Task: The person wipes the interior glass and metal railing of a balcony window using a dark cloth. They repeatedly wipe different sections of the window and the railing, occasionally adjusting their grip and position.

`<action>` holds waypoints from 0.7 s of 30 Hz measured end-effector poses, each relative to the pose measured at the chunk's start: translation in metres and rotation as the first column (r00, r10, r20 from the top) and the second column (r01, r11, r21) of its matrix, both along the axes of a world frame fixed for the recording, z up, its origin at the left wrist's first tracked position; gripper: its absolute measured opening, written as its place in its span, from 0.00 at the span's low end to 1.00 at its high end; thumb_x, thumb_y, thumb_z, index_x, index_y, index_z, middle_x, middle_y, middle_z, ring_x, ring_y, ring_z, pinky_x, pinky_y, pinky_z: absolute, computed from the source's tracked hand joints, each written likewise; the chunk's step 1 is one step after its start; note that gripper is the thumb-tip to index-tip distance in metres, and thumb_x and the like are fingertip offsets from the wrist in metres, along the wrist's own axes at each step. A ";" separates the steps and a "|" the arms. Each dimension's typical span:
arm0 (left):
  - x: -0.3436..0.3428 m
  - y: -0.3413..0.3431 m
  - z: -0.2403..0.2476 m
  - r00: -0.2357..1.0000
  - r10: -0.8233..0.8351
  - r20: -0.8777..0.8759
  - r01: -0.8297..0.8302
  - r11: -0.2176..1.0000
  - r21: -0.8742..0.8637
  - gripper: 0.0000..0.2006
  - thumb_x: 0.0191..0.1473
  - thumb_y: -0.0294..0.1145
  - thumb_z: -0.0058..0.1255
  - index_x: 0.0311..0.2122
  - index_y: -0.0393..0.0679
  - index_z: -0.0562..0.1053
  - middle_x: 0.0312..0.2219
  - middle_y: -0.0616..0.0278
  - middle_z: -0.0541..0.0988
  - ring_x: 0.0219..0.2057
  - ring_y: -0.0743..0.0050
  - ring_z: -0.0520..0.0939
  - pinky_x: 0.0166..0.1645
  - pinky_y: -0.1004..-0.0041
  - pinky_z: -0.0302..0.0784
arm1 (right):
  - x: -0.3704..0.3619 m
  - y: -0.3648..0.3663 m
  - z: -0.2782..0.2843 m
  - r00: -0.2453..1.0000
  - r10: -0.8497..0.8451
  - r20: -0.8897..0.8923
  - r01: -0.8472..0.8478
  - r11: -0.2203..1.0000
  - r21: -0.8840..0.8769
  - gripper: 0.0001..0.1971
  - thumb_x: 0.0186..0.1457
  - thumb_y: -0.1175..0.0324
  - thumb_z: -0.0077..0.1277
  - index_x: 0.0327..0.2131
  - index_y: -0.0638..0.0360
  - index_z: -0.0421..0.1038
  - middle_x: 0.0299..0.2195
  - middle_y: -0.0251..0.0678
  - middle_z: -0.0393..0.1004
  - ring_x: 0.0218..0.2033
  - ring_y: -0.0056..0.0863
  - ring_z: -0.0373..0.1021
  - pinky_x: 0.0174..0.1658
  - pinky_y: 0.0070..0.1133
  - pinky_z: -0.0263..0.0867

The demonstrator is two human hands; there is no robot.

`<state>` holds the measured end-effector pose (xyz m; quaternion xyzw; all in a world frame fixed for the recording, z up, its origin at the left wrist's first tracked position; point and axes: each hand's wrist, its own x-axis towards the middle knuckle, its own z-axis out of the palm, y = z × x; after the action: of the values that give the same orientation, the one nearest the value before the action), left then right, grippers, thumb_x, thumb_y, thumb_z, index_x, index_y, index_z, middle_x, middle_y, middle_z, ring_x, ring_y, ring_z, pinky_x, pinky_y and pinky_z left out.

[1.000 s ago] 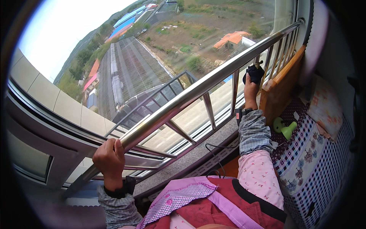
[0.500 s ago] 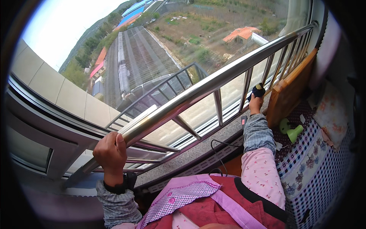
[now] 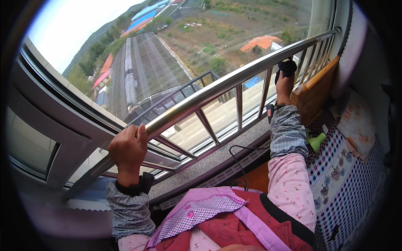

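Note:
My left hand [image 3: 128, 149] is closed around the lower left part of a shiny metal handrail [image 3: 217, 91], its thumb lying along the top. The rail slants up to the right in front of a window. My right hand [image 3: 285, 87] reaches out to the rail's far right part, closed on a dark cloth [image 3: 287, 67]. That cloth is at an upright metal bar, just under the handrail. Part of the bar is hidden behind the hand and cloth. Grey sleeve covers sit on both forearms, and a black band [image 3: 133, 184] is round my left wrist.
A stone sill [image 3: 197, 173] runs below the bars, with a black cable [image 3: 236, 157] near it. To the right stand a wooden board [image 3: 316, 90] and a checked cloth-covered surface [image 3: 331, 196] with a green plastic object [image 3: 317, 142]. Grey window frame [image 3: 63, 108] is at left.
My right hand has moved the dark cloth up along the bars to the underside of the handrail. My left hand still grips the rail. The whole view has shifted slightly.

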<state>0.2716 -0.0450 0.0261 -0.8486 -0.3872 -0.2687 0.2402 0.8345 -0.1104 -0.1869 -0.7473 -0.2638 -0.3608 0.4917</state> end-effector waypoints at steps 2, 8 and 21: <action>0.000 0.001 -0.001 1.000 -0.019 0.010 0.019 0.999 0.039 0.22 0.63 0.49 0.45 0.21 0.46 0.68 0.17 0.58 0.73 0.19 0.51 0.76 0.24 0.59 0.70 | -0.011 -0.013 -0.043 0.978 -0.015 -0.208 -0.020 0.986 -0.163 0.15 0.58 0.66 0.54 0.47 0.61 0.72 0.44 0.52 0.74 0.48 0.52 0.70 0.49 0.38 0.66; -0.001 0.002 -0.002 1.000 -0.021 0.012 0.020 0.998 0.056 0.23 0.62 0.50 0.46 0.19 0.46 0.68 0.15 0.59 0.73 0.18 0.53 0.77 0.22 0.60 0.70 | -0.082 -0.066 -0.071 0.781 0.327 -0.533 -0.230 0.943 0.241 0.09 0.58 0.69 0.54 0.43 0.57 0.75 0.39 0.42 0.78 0.42 0.40 0.76 0.47 0.29 0.68; 0.001 0.000 -0.001 1.000 0.005 0.002 -0.005 0.999 0.052 0.22 0.62 0.49 0.47 0.21 0.47 0.67 0.16 0.60 0.73 0.19 0.53 0.77 0.23 0.59 0.70 | -0.125 0.009 0.038 0.986 0.164 0.004 -0.164 0.986 -0.011 0.14 0.56 0.66 0.58 0.46 0.55 0.75 0.43 0.47 0.76 0.46 0.52 0.71 0.47 0.38 0.69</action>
<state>0.2727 -0.0454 0.0252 -0.8408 -0.3823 -0.2790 0.2626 0.7097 -0.1015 -0.1493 -0.7249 -0.3273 -0.3194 0.5151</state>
